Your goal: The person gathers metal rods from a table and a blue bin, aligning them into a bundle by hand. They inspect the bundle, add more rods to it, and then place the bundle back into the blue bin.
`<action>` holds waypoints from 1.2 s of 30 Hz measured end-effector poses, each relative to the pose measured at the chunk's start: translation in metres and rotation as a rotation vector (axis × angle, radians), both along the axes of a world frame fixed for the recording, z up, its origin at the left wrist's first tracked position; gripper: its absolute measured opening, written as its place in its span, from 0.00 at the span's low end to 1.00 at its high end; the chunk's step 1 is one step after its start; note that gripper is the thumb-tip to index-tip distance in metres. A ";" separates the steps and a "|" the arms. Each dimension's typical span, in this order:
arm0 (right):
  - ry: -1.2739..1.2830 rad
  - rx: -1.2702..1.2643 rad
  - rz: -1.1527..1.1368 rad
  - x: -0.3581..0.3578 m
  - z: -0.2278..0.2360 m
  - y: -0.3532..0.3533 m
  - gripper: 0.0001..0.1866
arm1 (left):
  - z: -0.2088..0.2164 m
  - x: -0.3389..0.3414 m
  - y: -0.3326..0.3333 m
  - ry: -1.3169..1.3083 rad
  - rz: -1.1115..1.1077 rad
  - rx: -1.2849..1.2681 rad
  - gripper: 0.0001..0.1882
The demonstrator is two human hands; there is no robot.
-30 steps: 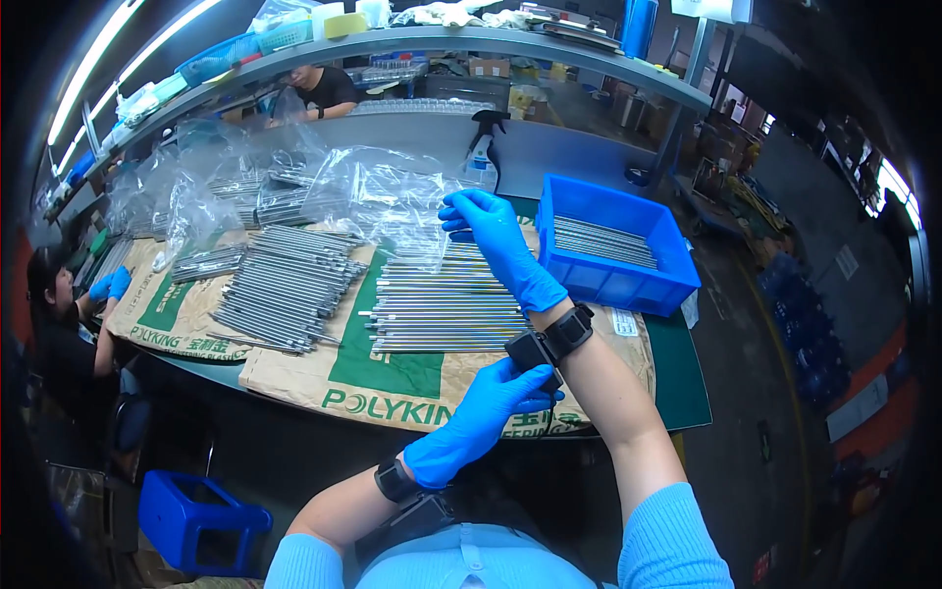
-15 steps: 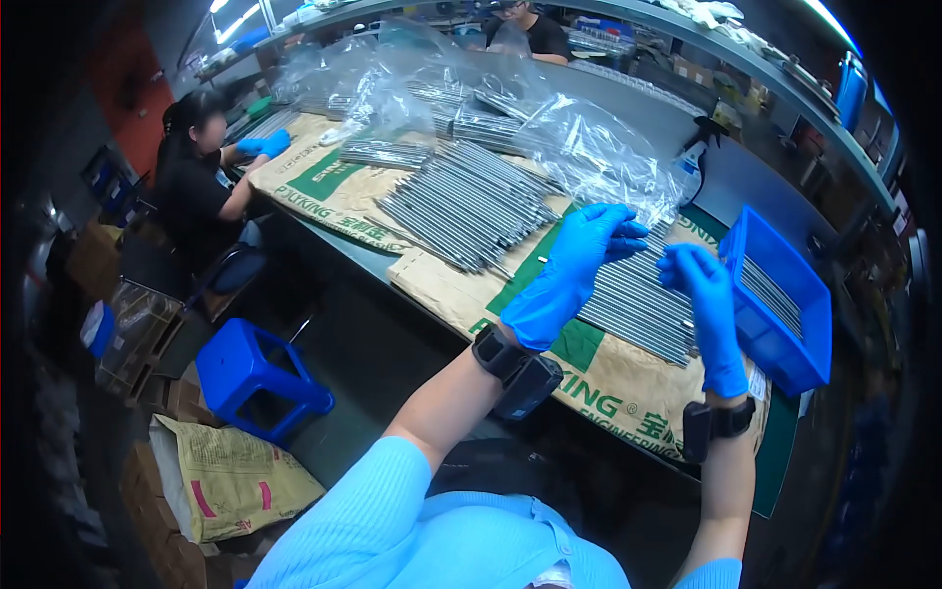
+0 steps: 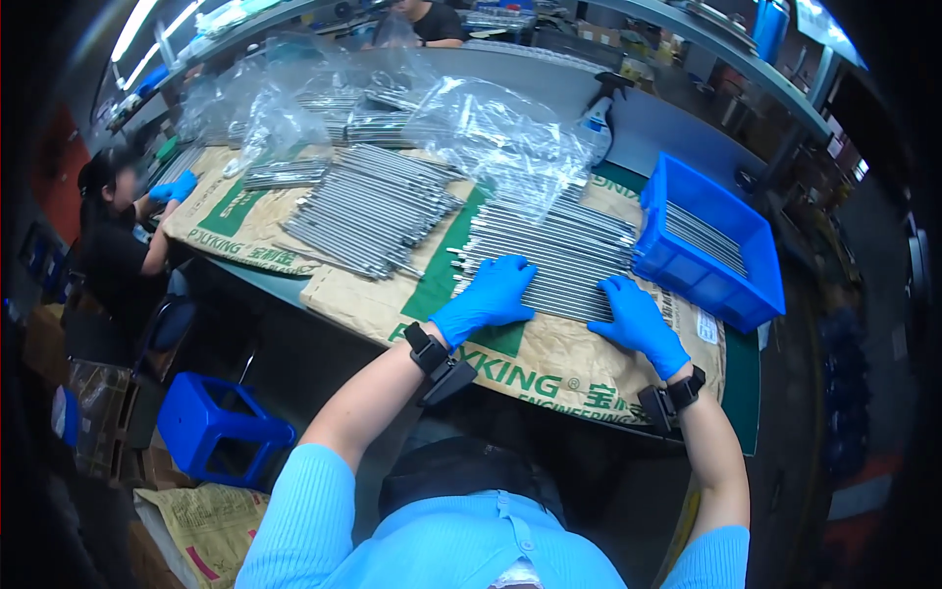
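A layer of slim silver metal rods (image 3: 554,245) lies side by side on brown printed paper sacking in front of me. My blue-gloved left hand (image 3: 496,297) rests on the near left part of these rods, thumb and fingers apart. At their near right end lies my right hand (image 3: 640,322), gloved alike, its thumb spread from the fingers. Both hands touch the rods, and neither has one lifted. Farther left is a second group of rods (image 3: 371,209), with several ends uneven.
A blue plastic bin (image 3: 702,285) holding rods stands at the right. Clear plastic bags (image 3: 491,123) and a spray bottle (image 3: 597,123) are behind the rods. A co-worker (image 3: 113,226) in blue gloves sits at the far left. A blue stool (image 3: 211,422) stands below the table's edge.
Both my hands have come down from above the table onto the near rods. The view has shifted, so the table's things appear farther left.
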State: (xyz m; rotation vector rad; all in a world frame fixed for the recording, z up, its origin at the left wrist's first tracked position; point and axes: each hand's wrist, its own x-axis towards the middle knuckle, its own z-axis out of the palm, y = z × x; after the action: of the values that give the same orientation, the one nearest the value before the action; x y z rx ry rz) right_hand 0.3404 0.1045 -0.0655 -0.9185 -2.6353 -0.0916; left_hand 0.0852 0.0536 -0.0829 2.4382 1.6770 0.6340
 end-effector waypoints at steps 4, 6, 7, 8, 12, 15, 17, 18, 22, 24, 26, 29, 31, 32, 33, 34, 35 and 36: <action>0.003 -0.141 -0.018 0.002 -0.006 0.014 0.29 | 0.000 0.002 0.004 0.192 -0.002 -0.007 0.31; -0.163 -0.272 -0.052 -0.001 0.000 0.015 0.33 | -0.002 0.002 0.005 0.173 -0.012 -0.026 0.28; -0.247 -0.331 -0.058 -0.004 0.004 0.016 0.35 | 0.000 0.001 0.005 0.164 -0.006 -0.031 0.26; -0.248 -0.325 -0.051 -0.004 0.008 0.015 0.35 | 0.002 0.002 0.006 0.164 0.002 -0.027 0.26; -0.294 -0.406 -0.019 -0.005 0.009 -0.008 0.32 | 0.017 0.007 -0.004 0.186 -0.053 -0.197 0.27; -0.014 -0.216 0.173 -0.008 0.002 -0.028 0.28 | 0.015 0.011 -0.017 0.193 -0.078 -0.169 0.22; -0.020 -0.207 0.163 -0.015 0.000 -0.036 0.26 | 0.002 0.009 -0.029 0.184 -0.045 -0.079 0.22; -0.016 -0.203 0.142 -0.021 0.000 -0.039 0.24 | -0.006 0.009 -0.034 0.183 -0.024 0.007 0.21; -0.186 -0.297 0.007 -0.036 0.004 -0.042 0.20 | -0.015 0.008 -0.067 -0.082 -0.106 0.213 0.21; -0.273 -0.346 -0.051 -0.040 0.002 -0.044 0.19 | -0.008 0.003 -0.083 -0.214 -0.157 0.273 0.21; -0.281 -0.328 -0.068 -0.039 -0.003 -0.043 0.17 | 0.000 -0.001 -0.095 -0.747 -0.109 -0.311 0.23; -0.310 -0.329 -0.070 -0.042 0.001 -0.047 0.16 | -0.005 0.000 -0.109 -1.289 -0.044 -0.731 0.24; -0.347 -0.362 -0.081 -0.045 0.006 -0.048 0.16 | -0.015 0.003 -0.114 -1.847 0.024 -0.988 0.23; -0.355 -0.355 -0.080 -0.046 0.011 -0.050 0.16 | -0.021 0.007 -0.115 -1.855 0.017 -0.982 0.23; -0.351 -0.392 -0.084 -0.047 0.018 -0.054 0.16 | -0.028 0.012 -0.113 -2.026 -0.007 -0.930 0.23; -0.345 -0.430 -0.082 -0.051 0.025 -0.058 0.17 | -0.031 0.015 -0.111 -2.196 -0.027 -0.866 0.22; -0.338 -0.468 -0.081 -0.055 0.032 -0.062 0.17 | -0.033 0.018 -0.108 -2.363 -0.049 -0.794 0.22; -0.342 -0.462 -0.075 -0.059 0.040 -0.070 0.17 | -0.035 0.020 -0.102 -2.367 -0.053 -0.784 0.22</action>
State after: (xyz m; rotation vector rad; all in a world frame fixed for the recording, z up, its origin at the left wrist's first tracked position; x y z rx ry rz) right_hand 0.2817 0.0342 -0.0258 -1.2432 -3.0014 0.3926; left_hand 0.1053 -0.0481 -0.1174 0.1342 0.3708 1.3593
